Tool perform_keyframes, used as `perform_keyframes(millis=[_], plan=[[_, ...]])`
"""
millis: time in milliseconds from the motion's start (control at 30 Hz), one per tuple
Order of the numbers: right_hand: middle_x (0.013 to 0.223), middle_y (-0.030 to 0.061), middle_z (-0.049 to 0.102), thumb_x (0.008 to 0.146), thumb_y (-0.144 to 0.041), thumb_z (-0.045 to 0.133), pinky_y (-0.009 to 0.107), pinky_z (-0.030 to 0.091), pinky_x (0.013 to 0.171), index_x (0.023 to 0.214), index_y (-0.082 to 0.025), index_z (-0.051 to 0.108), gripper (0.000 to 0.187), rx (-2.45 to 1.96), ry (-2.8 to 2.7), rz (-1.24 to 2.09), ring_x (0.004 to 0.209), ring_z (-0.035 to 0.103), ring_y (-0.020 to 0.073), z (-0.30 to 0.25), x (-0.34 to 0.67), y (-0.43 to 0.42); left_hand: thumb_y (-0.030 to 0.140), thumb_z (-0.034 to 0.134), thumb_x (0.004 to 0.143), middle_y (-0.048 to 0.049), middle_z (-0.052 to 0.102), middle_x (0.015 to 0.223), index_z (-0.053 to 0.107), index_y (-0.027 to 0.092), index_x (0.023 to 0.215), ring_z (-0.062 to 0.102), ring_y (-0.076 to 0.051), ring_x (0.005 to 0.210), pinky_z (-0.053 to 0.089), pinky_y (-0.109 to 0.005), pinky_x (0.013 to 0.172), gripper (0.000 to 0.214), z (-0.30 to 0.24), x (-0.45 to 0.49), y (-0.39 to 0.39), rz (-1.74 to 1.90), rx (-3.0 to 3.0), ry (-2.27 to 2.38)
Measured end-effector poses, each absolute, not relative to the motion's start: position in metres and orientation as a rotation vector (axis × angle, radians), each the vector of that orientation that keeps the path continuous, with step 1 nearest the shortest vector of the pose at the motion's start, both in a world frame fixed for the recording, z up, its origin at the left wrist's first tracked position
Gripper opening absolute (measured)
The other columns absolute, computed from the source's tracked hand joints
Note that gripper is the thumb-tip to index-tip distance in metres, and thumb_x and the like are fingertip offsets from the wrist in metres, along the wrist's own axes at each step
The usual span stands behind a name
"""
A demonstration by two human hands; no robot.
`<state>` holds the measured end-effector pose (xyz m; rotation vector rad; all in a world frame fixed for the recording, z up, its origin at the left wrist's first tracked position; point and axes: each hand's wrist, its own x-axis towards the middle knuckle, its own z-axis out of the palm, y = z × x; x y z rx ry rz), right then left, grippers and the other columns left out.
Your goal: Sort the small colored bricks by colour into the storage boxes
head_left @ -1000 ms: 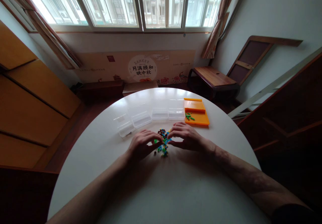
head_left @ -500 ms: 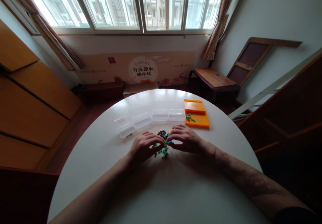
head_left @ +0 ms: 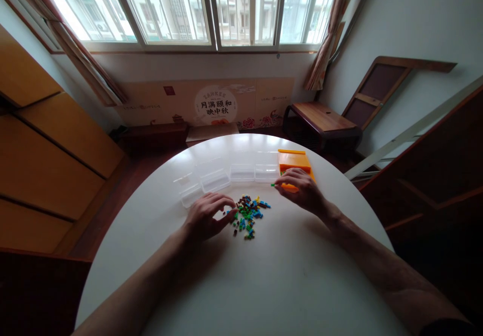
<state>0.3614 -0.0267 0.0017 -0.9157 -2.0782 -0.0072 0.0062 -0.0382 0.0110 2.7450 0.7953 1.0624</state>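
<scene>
A pile of small coloured bricks point(head_left: 248, 214) lies on the round white table point(head_left: 264, 280). My left hand point(head_left: 207, 217) rests palm down at the pile's left edge, fingers spread and fingertips touching the bricks. My right hand point(head_left: 300, 190) has lifted over the open orange box point(head_left: 292, 161) and pinches a small green brick point(head_left: 272, 184) at its fingertips. The hand covers most of the orange box's tray.
Several open clear plastic boxes point(head_left: 241, 172) stand in a row behind the pile, left of the orange box. Beyond the table are a wooden bench point(head_left: 320, 117), a window wall and wooden cabinets point(head_left: 49, 140) at left.
My right hand left the pile and moved up and right to the orange box with a green brick. The left hand drew back slightly; the pile now shows fully.
</scene>
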Motion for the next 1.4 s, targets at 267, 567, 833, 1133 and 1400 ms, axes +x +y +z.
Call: perform_keyframes(millis=[267,567,833,1133,1400], plan=[[0.087,0.0044,0.08,0.099,-0.036,0.073,0.045,0.054,0.093,0.089,-0.024,0.076,0.016,-1.293,-1.846,-0.16,0.085,0.073,0.0261,-0.011,0.401,-0.008,0.023,0.067,0.096,-0.0024,0.076,0.089,0.073,0.023,0.094,0.069,-0.018,0.078,0.053,-0.031,0.075,0.006,0.006,0.0,-0.037,0.942,2.772,0.918],[0.088,0.0046,0.081,0.097,-0.041,0.072,0.045,0.052,0.094,0.087,-0.024,0.075,0.02,-1.417,-1.861,-0.14,0.086,0.073,0.027,-0.018,0.398,-0.007,0.022,0.069,0.088,-0.0023,0.076,0.093,0.074,0.024,0.094,0.068,-0.017,0.078,0.052,-0.031,0.075,0.008,0.002,-0.005,-0.034,0.85,2.757,0.909],[0.089,0.0042,0.081,0.098,-0.036,0.073,0.046,0.052,0.095,0.087,-0.024,0.075,0.016,-1.369,-1.888,-0.097,0.09,0.074,0.0275,-0.017,0.392,-0.01,0.022,0.07,0.09,-0.0007,0.074,0.087,0.074,0.024,0.089,0.066,-0.015,0.073,0.05,-0.028,0.071,0.005,0.004,-0.003,-0.032,0.803,2.722,0.882],[0.093,0.0036,0.083,0.098,-0.034,0.073,0.046,0.052,0.097,0.093,-0.024,0.076,0.012,-1.352,-1.88,-0.066,0.09,0.074,0.0265,-0.019,0.391,-0.009,0.025,0.075,0.094,-0.004,0.075,0.102,0.079,0.024,0.099,0.07,-0.016,0.083,0.054,-0.026,0.075,0.007,0.011,-0.009,-0.03,0.742,2.606,0.85],[0.091,0.0037,0.082,0.098,-0.035,0.073,0.047,0.053,0.096,0.092,-0.024,0.076,0.013,-1.322,-1.881,-0.064,0.09,0.075,0.0265,-0.018,0.39,-0.01,0.032,0.071,0.102,-0.0044,0.075,0.103,0.079,0.023,0.099,0.067,-0.012,0.073,0.054,-0.023,0.07,0.012,0.001,-0.01,-0.023,0.795,2.639,0.868]])
